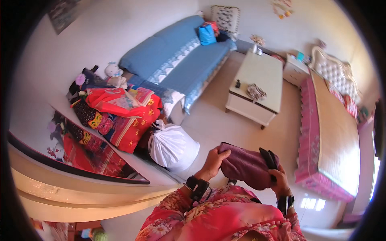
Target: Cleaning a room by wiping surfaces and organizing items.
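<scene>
A dark purple cloth item (246, 165) is stretched between my two hands in front of my body; it looks soft and flat, with a dark edge along its top. My left hand (214, 161) grips its left end, the thumb pressed on top. At the other end, my right hand (278, 179) is closed on the cloth. A dark, narrow piece (268, 158) stands up beside my right fingers; I cannot tell whether it belongs to the cloth. Both wrists wear black bands.
Left of me, a tied white bag (173, 146) sits by red packages (138, 122) and a mirror (76, 150). A blue-covered sofa (185, 60) runs along the wall. Ahead stands a low table (263, 72) with small things on it. A pink-skirted bed (335, 132) is at right.
</scene>
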`<state>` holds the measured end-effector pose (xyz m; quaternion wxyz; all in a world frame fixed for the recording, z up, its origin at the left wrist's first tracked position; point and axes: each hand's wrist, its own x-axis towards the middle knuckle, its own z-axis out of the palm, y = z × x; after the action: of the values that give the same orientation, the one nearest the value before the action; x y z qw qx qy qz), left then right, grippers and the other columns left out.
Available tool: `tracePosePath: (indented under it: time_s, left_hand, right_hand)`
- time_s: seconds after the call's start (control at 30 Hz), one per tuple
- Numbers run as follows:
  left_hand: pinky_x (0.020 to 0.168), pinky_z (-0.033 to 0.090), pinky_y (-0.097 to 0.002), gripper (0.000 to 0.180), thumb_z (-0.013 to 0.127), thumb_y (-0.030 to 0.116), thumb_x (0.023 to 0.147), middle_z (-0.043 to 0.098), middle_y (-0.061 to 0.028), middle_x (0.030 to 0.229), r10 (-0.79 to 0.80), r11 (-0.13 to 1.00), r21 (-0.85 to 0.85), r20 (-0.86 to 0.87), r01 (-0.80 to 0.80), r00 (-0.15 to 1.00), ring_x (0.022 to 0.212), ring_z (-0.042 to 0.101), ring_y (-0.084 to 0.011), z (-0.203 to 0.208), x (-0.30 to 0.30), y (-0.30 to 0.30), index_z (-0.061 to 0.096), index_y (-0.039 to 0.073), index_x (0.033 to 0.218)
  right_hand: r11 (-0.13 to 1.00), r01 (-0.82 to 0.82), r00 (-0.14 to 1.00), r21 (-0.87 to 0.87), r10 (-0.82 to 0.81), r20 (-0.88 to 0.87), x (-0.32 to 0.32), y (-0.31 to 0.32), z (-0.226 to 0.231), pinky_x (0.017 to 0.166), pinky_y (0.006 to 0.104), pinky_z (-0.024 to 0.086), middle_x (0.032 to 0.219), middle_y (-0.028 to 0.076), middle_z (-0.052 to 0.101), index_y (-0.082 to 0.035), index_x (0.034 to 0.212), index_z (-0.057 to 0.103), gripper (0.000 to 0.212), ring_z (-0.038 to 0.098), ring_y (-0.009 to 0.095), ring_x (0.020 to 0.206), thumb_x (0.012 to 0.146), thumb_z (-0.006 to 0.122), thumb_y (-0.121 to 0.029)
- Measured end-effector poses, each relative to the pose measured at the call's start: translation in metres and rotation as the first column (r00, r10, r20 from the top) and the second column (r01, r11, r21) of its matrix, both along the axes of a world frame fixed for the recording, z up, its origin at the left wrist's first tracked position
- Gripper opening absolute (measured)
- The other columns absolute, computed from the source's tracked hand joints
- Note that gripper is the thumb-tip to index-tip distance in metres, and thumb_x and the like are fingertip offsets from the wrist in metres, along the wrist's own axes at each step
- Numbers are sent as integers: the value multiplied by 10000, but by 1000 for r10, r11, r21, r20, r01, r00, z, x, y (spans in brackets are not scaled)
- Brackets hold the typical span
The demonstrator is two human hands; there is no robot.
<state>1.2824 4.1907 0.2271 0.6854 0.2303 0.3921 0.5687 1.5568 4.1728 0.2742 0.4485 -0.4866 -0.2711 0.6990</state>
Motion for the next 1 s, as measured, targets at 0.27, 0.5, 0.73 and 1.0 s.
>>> tracePosePath:
  time_s: [0.27,0.5,0.73,1.0]
  left_hand:
    - [828,477,-272,266,597,89,888,613,-54,998,108,994,26,-175,-105,979,906,586,-134,-21,25,106,550,4,1135]
    - [883,429,-295,226,571,179,927,614,-7,1048,219,975,26,-312,-222,924,958,552,-93,25,0,140,574,68,1123]
    - [867,446,-358,361,587,171,871,575,-222,1138,-252,440,867,-131,234,959,1007,575,-263,238,-67,161,575,-92,1118]
    - [755,462,-314,319,573,158,831,598,-210,1028,-197,0,995,96,-98,976,857,591,-283,290,-77,199,612,-81,1039]
  right_hand:
    - [985,-137,990,108,140,-20,29,132,53,622,244,506,905,30,605,-44,1167,548,437,601,126,729,733,527,3]
    - [972,-209,972,106,218,-83,9,210,29,654,253,500,911,42,594,-20,1176,543,464,592,140,742,713,527,-25]
    - [965,-257,965,45,259,-49,-49,262,28,671,265,493,924,48,590,1,1184,535,462,583,145,762,724,531,-40]
    - [942,-334,935,41,337,-111,-165,300,32,720,267,490,940,59,592,-15,1098,553,353,594,159,851,745,544,-35]
